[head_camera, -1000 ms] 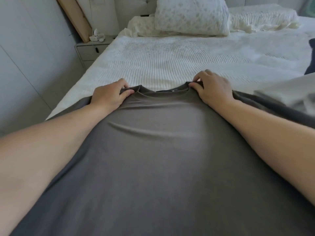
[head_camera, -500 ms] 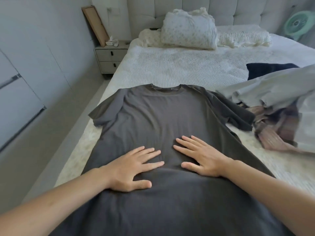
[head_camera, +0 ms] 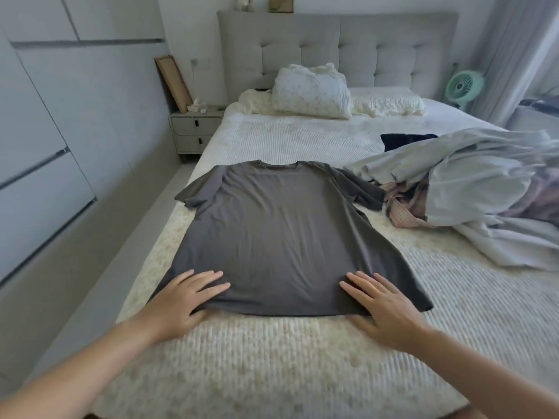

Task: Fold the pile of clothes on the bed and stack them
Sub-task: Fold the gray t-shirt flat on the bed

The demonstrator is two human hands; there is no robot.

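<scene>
Both hands, left hand (head_camera: 184,300) and right hand (head_camera: 384,306), lie flat and open-fingered on the dark grey cotton T-shirt (head_camera: 278,231) hem at 6 o'clock, likely smoothing it for folding; unfolded pile (head_camera: 472,189) at 2 o'clock.

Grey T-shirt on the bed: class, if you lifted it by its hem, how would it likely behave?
The grey T-shirt would probably droop limply: it lies thin and flat with soft ripples. It looks light, so the left hand and right hand pressing its hem could likely slide it across the bedspread.
</scene>
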